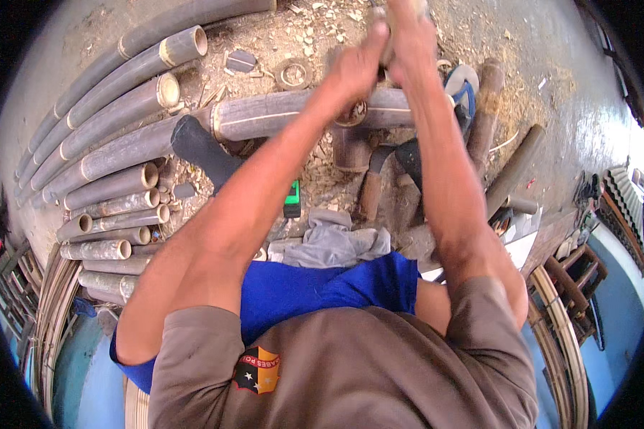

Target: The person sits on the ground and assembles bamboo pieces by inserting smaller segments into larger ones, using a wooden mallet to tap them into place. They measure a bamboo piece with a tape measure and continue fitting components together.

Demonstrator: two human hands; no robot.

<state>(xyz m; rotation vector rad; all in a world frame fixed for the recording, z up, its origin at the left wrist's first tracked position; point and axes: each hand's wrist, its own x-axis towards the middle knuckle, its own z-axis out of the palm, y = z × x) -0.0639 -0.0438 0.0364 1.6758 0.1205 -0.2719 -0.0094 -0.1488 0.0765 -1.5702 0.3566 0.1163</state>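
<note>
A thick dark bamboo pole (257, 114) lies crosswise beneath my forearms, with a round opening (354, 112) in its upper side. Beyond it, my left hand (358, 68) is closed, its fingers blurred. My right hand (413, 46) is closed close beside it, near the top edge. Both appear wrapped round something narrow, mostly hidden by the fingers and smeared by motion. Below the pole, a wooden-handled tool (370, 194) lies among the shavings. A green and black tape measure (292, 200) shows beside my left forearm.
Several long bamboo poles (122, 100) lie at the left, above shorter bamboo pieces (114, 204). A blue-strapped sandal (465, 87) is right of my right forearm. Grey cloth (333, 243) lies near my blue shorts. Wood chips (308, 43) cover the floor; more bamboo (515, 164) lies right.
</note>
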